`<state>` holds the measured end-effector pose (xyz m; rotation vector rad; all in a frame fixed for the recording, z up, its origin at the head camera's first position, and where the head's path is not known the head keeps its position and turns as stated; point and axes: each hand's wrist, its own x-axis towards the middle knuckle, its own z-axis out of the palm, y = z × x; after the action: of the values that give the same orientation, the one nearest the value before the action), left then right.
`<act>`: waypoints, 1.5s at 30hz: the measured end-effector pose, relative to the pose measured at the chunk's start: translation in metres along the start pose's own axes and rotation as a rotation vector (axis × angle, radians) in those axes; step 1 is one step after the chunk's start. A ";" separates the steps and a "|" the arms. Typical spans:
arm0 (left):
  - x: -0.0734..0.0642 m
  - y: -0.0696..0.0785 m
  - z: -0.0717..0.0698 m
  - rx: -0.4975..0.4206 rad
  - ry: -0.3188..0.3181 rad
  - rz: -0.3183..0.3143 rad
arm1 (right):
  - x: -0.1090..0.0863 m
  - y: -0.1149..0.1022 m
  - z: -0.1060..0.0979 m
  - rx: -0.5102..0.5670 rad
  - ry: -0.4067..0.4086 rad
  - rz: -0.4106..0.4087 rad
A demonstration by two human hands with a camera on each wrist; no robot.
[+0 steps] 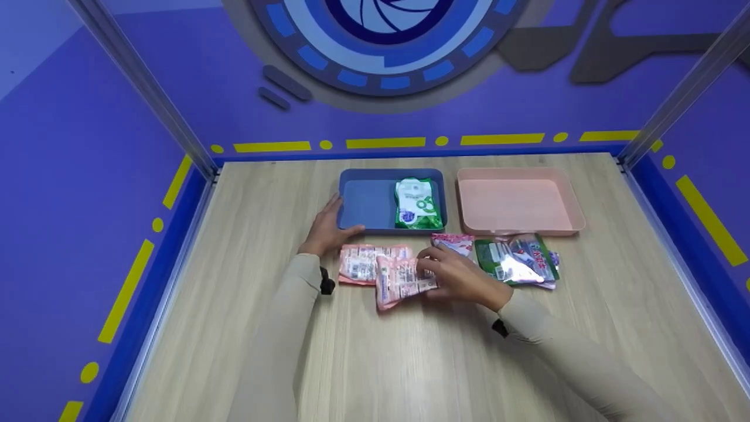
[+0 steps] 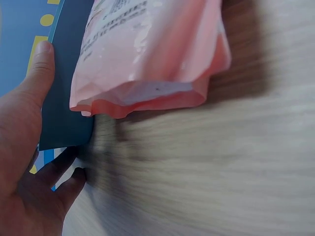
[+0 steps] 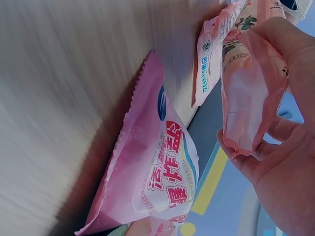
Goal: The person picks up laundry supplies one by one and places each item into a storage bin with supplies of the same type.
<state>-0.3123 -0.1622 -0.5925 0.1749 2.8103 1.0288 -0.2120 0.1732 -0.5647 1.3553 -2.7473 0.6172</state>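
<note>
My left hand [image 1: 329, 230] rests at the near left corner of the blue tray [image 1: 368, 231], its thumb along the front wall and its fingers at the left side. Inside that tray lies a green and white pouch [image 1: 417, 205]. My right hand [image 1: 460, 276] grips one end of a pink printed packet [image 1: 398, 280], thumb on one face and fingers round the other, as the right wrist view shows. The held packet overlaps a second pink packet [image 1: 360, 264] lying before the tray. Close by my right hand is a pink bag with red lettering [image 3: 165, 172].
A pink tray [image 1: 518, 231] stands right of the blue one. In front of it lies a pile of shiny green and clear packs [image 1: 515, 261]. Purple panels [image 1: 176, 88] wall in the wooden table [image 1: 375, 363] at the back and sides.
</note>
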 end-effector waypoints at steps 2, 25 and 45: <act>0.000 0.000 0.000 -0.003 0.001 -0.005 | 0.000 0.000 -0.001 0.001 0.004 -0.001; 0.003 -0.002 0.002 -0.008 0.007 -0.003 | 0.004 -0.002 -0.011 -0.003 -0.003 0.025; 0.001 0.000 0.001 -0.007 0.015 0.003 | 0.006 -0.002 -0.017 0.001 -0.036 0.050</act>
<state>-0.3130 -0.1613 -0.5936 0.1713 2.8208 1.0448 -0.2170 0.1741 -0.5475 1.3140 -2.8177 0.6028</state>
